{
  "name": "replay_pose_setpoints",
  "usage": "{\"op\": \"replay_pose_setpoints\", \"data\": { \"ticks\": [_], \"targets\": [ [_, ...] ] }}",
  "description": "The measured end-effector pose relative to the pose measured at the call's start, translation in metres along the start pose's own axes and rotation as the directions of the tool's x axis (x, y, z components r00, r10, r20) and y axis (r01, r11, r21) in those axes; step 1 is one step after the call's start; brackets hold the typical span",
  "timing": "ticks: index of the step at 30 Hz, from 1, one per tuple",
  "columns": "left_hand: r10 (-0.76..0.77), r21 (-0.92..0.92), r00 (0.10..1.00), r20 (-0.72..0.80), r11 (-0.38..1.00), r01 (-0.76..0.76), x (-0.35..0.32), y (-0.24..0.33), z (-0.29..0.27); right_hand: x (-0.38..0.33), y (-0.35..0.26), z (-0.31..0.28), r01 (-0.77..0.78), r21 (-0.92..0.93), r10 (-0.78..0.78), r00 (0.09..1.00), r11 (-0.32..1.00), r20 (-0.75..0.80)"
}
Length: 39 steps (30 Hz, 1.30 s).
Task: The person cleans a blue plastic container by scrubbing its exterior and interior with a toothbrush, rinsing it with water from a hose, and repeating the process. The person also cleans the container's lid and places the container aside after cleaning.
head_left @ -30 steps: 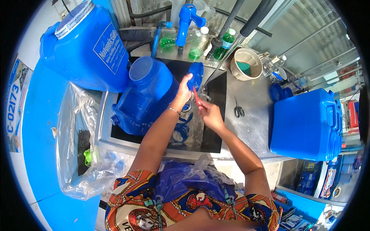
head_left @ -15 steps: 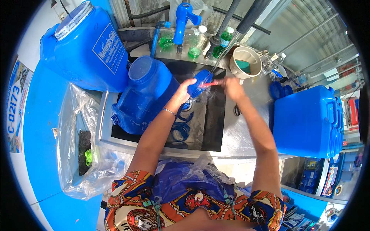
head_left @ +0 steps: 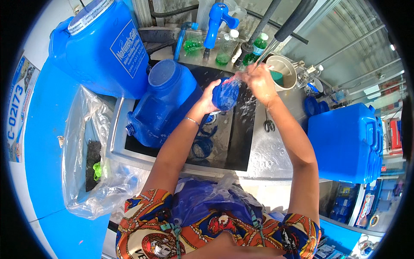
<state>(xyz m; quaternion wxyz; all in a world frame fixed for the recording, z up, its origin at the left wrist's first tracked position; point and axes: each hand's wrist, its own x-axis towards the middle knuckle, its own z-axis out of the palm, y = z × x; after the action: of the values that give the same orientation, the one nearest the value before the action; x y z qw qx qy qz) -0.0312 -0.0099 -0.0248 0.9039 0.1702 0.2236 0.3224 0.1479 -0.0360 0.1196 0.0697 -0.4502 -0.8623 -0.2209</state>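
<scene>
Over the sink point(head_left: 239, 142), my left hand point(head_left: 208, 99) grips a round blue cap point(head_left: 227, 97) by its left edge. My right hand point(head_left: 260, 84) is closed around a slim red brush point(head_left: 233, 79), whose end meets the upper part of the cap. Water splashes around both, partly blurring the brush. A large blue jug point(head_left: 174, 103) lies tilted in the sink, left of my hands. Blue rings point(head_left: 202, 147) rest on the sink bottom below the cap.
A blue container point(head_left: 101, 54) stands at left, another point(head_left: 340, 142) at right. Behind are a blue tap point(head_left: 212, 32), green-liquid bottles point(head_left: 225, 49) and a beige pail point(head_left: 290, 74). Black-handled scissors point(head_left: 269, 125) lie on the steel counter; a clear plastic bag point(head_left: 77, 185) hangs at left.
My right hand has moved up and slightly left with the brush, now at the cap's upper part. The cap is turned and slightly lower. More water splashes, and the view has shifted slightly.
</scene>
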Motion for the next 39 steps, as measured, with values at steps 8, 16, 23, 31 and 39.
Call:
{"op": "replay_pose_setpoints", "data": {
  "ticks": [8, 16, 23, 31, 39],
  "targets": [
    [0.001, -0.004, 1.0, 0.027, 1.0, -0.001, -0.012, 0.008, 0.01, -0.032, 0.013, 0.04, -0.214, 0.053, 0.22, 0.965, 0.975, -0.146],
    [0.405, 0.04, 0.914, -0.023, 0.914, -0.404, 0.001, 0.008, -0.007, -0.094, -0.082, 0.097, -0.605, 0.796, 0.3, 0.758, -0.006, 0.579],
    [0.249, 0.2, 0.965, 0.085, 0.944, -0.261, -0.005, -0.005, -0.005, -0.065, -0.003, 0.089, -0.299, 0.486, 0.308, 0.949, 0.821, 0.065],
    [0.366, 0.245, 0.907, 0.21, 0.878, -0.411, -0.009, 0.005, -0.011, -0.054, -0.01, 0.099, -0.622, 0.568, 0.445, 0.783, 0.539, 0.435],
    [0.457, -0.122, 0.887, 0.071, 0.886, -0.447, -0.008, 0.004, -0.016, -0.057, -0.067, 0.097, -0.566, 0.334, -0.206, 0.686, -0.754, 0.698]
  ]
}}
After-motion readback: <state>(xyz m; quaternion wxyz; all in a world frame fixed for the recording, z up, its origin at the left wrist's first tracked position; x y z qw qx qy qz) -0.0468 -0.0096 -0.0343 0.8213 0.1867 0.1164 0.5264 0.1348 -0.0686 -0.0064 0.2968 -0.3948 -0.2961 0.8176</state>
